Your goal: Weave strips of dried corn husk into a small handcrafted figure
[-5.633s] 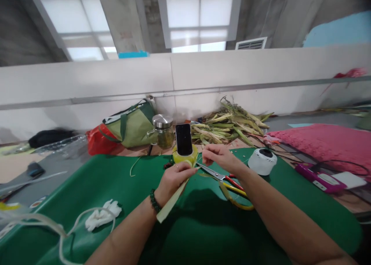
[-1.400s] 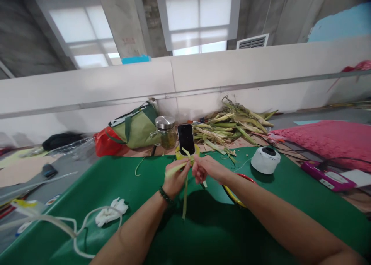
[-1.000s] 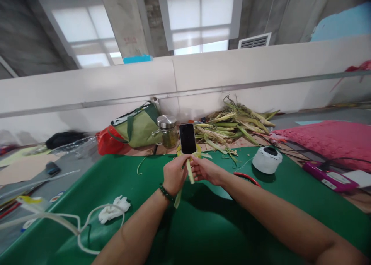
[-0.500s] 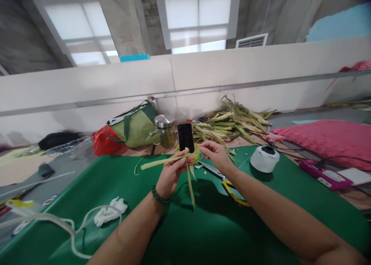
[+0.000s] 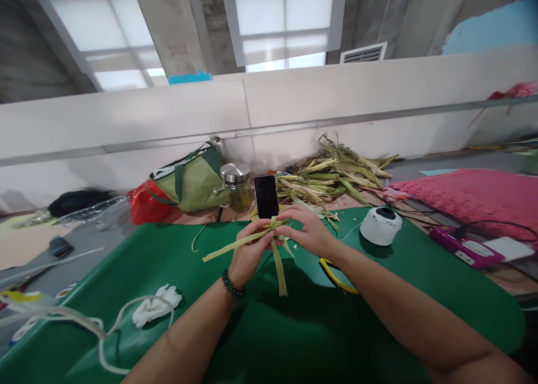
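Both hands meet above the green table cover (image 5: 176, 260), working pale green leaf strips (image 5: 235, 245). My left hand (image 5: 249, 256), with a dark bead bracelet at the wrist, is closed around the crossing of the strips. One strip sticks out to the left and another hangs down (image 5: 279, 272). My right hand (image 5: 309, 232) pinches the strips' top end with curled fingers, just in front of a black phone (image 5: 266, 196) standing upright.
A pile of green-yellow leaves (image 5: 332, 176) lies behind the phone. A lidded glass jar (image 5: 235, 186), a green bag (image 5: 189, 179), a white round roll (image 5: 380, 226), a yellow scissor handle (image 5: 336, 277), a pink cloth (image 5: 466, 196) and a white cloth with cord (image 5: 153, 312) surround the hands.
The hands turned and folded the leaf strips; one strip now sticks out to the left, another hangs down. My right hand came back onto the crossing, covering the scissors' blades.
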The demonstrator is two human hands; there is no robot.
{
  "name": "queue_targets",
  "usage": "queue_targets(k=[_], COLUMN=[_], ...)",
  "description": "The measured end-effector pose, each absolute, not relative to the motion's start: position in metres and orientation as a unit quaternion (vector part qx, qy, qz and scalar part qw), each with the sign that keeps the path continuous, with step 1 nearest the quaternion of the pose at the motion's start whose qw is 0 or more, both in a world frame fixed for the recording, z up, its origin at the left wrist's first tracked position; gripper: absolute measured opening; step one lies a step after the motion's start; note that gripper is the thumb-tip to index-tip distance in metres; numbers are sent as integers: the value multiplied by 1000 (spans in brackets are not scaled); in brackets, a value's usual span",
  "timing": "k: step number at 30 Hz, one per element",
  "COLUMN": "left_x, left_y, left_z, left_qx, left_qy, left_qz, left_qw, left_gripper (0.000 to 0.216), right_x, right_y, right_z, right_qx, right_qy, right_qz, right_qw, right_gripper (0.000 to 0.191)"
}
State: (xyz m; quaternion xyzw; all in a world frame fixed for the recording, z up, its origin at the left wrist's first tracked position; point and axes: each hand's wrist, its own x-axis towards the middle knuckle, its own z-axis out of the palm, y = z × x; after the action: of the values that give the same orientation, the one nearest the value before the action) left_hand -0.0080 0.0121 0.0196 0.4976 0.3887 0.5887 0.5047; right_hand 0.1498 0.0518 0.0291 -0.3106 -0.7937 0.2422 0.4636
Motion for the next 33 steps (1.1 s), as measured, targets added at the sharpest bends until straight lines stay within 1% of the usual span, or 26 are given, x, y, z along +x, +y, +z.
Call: queue_targets(k=[3,6,9,12,15,21,27,31,33], left_x=[-7,-8,-11,-13,-14,-15,-14,-15,-15], left_y=[11,11,12,13,13,10,8,11,13], left_z=[20,20,21,22,22,24,24,19,17], left_qx=[496,465,426,432,442,480,526,499,485], left_qy=[375,353,328,317,332,353,369,369,374], left_qz=[578,563,541,517,503,437,373,363,358], left_qw=[528,586,646,668,665,674,669,696,705], left_gripper=[34,33,32,29,29,26,22,30,33], right_x=[152,156,157,160,169,187,174,161,158], right_y=[58,63,64,64,68,76,69,69,69], right_z=[26,23,21,25,31,42,35,21,18], right_qx=[-291,-253,-236,-211,-223,-279,-265,-211,-220], right_qy=[-773,-735,-685,-672,-693,-775,-813,-859,-855], right_qz=[397,540,621,647,622,490,356,253,185], right_qw=[400,321,300,292,290,286,376,391,431], right_gripper=[24,26,30,27,22,29,21,23,21])
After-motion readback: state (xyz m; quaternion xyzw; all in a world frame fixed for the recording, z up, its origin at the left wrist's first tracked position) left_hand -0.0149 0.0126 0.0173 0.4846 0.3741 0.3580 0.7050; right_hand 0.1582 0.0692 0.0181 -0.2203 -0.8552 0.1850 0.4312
